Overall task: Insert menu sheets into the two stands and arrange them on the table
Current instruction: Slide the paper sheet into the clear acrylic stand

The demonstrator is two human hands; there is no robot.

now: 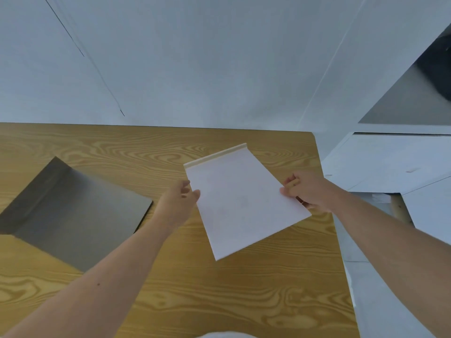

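A white menu stand [241, 203] with a pale wooden strip along its far edge is held tilted above the wooden table [170, 301]. My left hand [181, 200] pinches its left edge and my right hand [306, 190] grips its right edge. The white face shows only very faint print, and I cannot tell whether a sheet sits inside it. A second, dark grey stand [73, 211] lies flat on the table at the left, apart from both hands.
A white wall rises right behind the table's far edge. To the right, past the table's edge, stand white panels [390, 162] and a pale wooden leg [400, 211]. A dark opening shows at the upper right.
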